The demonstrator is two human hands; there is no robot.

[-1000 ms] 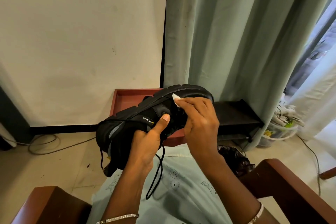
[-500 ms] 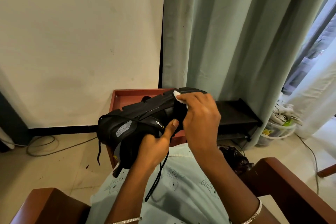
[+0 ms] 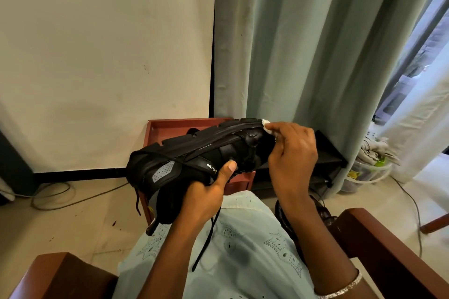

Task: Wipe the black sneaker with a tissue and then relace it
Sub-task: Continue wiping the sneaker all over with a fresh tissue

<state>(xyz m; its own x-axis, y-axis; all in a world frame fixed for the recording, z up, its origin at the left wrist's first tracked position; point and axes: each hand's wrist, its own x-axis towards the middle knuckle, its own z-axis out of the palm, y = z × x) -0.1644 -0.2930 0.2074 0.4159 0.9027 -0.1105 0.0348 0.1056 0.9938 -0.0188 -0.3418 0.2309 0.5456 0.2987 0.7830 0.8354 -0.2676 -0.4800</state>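
Observation:
The black sneaker [image 3: 189, 153] is held on its side above my lap, sole turned up and away, toe pointing right. My left hand [image 3: 206, 194] grips it from below near the opening, thumb pressed on the upper. My right hand [image 3: 291, 153] pinches a small white tissue [image 3: 266, 125] against the toe end of the sneaker; only a corner of the tissue shows past my fingers. A black lace [image 3: 206, 243] dangles from the shoe down over my lap.
I sit in a wooden armchair, its arms at the lower left [image 3: 60, 274] and lower right [image 3: 379, 245]. A red-brown rack [image 3: 170, 126] and a black shelf [image 3: 328, 153] stand by the wall and curtain. Another dark shoe [image 3: 323, 213] lies on the floor; cables run along it.
My right hand slid the tissue along the sneaker toward the toe, to the right. The sneaker rolled a little in my left hand, showing more of its side.

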